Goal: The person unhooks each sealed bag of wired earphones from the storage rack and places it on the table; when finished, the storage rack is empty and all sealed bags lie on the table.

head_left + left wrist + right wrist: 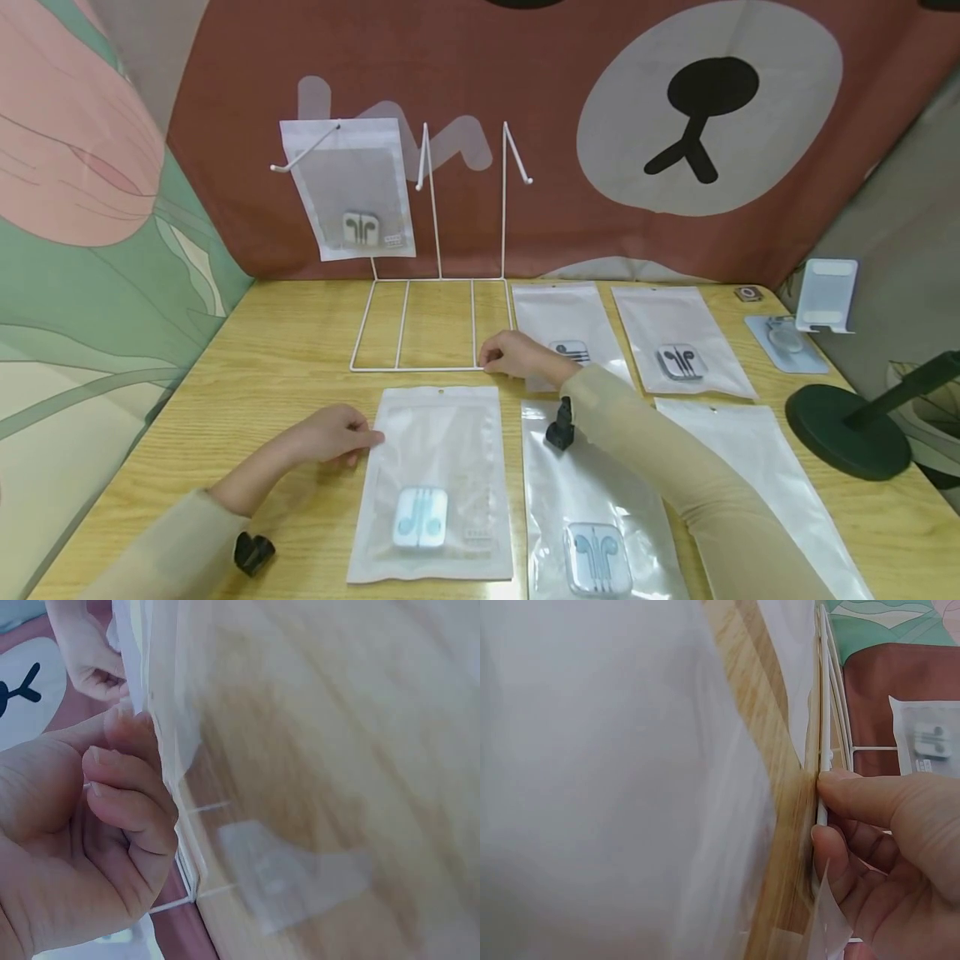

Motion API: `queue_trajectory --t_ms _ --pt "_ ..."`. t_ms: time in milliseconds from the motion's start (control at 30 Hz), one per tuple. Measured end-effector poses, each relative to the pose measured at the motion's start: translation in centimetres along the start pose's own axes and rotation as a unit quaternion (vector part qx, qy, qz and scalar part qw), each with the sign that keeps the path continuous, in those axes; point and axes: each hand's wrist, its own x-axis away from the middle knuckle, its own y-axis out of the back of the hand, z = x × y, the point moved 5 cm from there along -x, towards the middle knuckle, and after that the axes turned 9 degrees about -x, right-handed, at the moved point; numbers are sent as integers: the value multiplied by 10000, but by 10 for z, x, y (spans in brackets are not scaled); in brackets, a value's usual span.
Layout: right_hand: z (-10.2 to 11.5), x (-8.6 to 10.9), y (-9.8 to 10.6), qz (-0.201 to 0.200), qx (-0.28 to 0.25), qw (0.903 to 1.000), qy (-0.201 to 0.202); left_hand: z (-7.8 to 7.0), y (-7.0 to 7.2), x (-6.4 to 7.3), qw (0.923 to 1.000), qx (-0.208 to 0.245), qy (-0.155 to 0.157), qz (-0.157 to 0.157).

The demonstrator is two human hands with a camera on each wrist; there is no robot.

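My left hand [333,433] pinches the left edge of a white zip bag [442,425] lying on the table, with an earphone case [420,517] inside it. In the left wrist view, the fingers [127,795] are curled beside the bag's edge. My right hand [517,354] grips the front right corner of a white wire display rack [420,368], thumb on the wire in the right wrist view. From the rack's left hook hangs another zip bag [352,179] with an earphone case. The middle and right hooks [517,154] carry nothing.
Two bags of earphones [681,342] [555,312] lie behind my right arm, and a larger clear-fronted bag [555,492] lies under it. Another silvery bag [772,467] is at the right. Beyond stand a phone stand [825,296] and a dark round base [847,432].
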Motion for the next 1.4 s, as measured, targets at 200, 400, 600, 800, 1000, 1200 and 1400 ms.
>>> queue_trajectory --t_ms 200,400,600,800,1000,1200,1400 --pt "0 0 0 -6 0 10000 30 6 25 -6 9983 80 -337 -474" --pt "-2 -1 0 39 51 10000 58 6 64 -18 9910 310 -703 -1094" --pt "-3 -1 0 28 56 10000 15 -2 118 -24 9742 354 -848 -2062" --pt "-2 -1 -1 34 72 9999 106 -2 169 -29 9277 948 -896 -3497" --pt "-3 -1 -2 36 59 10000 38 5 197 -45 8997 1738 -533 -3970" --pt "-5 0 -2 -6 9 10000 35 9 211 -61 8819 2094 7 -4225" --pt "-4 0 -2 -9 -14 10000 19 10 220 -74 8739 1978 394 -4424"
